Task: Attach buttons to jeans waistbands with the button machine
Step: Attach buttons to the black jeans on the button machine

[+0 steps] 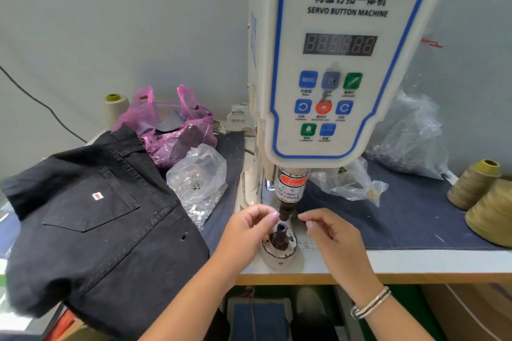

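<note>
Under the button machine head, both hands are working at the dies, no cloth between them. Left hand is curling loosely beside the upper punch, fingertips close together; whether they are pinching a button, cannot tell. Right hand is mirroring it, thumb and forefinger nearly meeting, contents unseen. Likely step: loading button parts onto the lower post. Next move is calling for the waistband to be laid over that post. One pair of black jeans is lying left, just beside the clear bag of buttons. Three thread cones, several bags.
</note>
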`<state>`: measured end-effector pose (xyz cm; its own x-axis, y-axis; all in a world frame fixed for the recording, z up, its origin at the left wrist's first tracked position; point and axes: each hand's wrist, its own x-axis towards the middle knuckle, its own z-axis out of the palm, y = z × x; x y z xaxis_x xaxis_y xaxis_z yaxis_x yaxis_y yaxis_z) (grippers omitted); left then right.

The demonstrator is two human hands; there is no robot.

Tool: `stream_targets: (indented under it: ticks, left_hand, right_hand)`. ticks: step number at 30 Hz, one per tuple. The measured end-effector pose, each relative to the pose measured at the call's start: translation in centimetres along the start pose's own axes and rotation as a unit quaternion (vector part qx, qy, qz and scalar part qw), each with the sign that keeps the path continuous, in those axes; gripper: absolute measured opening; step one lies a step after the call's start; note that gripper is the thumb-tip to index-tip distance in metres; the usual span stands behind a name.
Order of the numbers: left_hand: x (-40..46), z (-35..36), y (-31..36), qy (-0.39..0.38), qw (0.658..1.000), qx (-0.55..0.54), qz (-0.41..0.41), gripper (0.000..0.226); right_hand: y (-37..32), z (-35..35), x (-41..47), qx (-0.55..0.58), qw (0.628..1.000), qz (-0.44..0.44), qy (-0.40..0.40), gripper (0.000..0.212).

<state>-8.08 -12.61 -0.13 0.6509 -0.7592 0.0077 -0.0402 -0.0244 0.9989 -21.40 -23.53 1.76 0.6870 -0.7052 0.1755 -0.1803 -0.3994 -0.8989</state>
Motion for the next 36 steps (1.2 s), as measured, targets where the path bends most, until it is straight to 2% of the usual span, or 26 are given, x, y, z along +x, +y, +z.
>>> stream_targets:
  ticks: [4, 11, 16, 21, 28, 36]
  left_hand:
    - [-0.3, 0.6, -0.2, 0.013, 0.995, 0.064, 0.079, 0.022]
    - [-0.3, 0.1, -0.1, 0.032, 0.978, 0.154, 0.136, 0.024]
    - [-0.4, 0.0, 0.8, 0.038, 0.97, 0.188, 0.147, 0.031]
    - [-0.3, -0.1, 1.4, 0.038, 0.963, 0.232, 0.131, 0.029]
    - [-0.2, 0.0, 1.4, 0.035, 0.978, 0.193, 0.077, 0.025]
    - [-1.0, -0.6, 1.8, 0.034, 0.998, 0.06, -0.002, 0.013]
  right_hand:
    - [1.4, 0.5, -0.2, 0.007, 1.0, 0.026, 0.014, 0.026]
    - [2.7, 0.7, -1.1, 0.02, 0.999, 0.039, 0.01, 0.025]
    - [3.0, 0.7, -1.2, 0.021, 0.999, 0.033, 0.009, 0.026]
    - [3.2, 0.8, -1.3, 0.02, 0.999, 0.028, 0.008, 0.026]
    - [3.2, 0.6, -1.3, 0.036, 0.999, 0.034, 0.013, 0.026]
    - [3.1, 0.5, -1.2, 0.053, 0.998, 0.041, 0.016, 0.026]
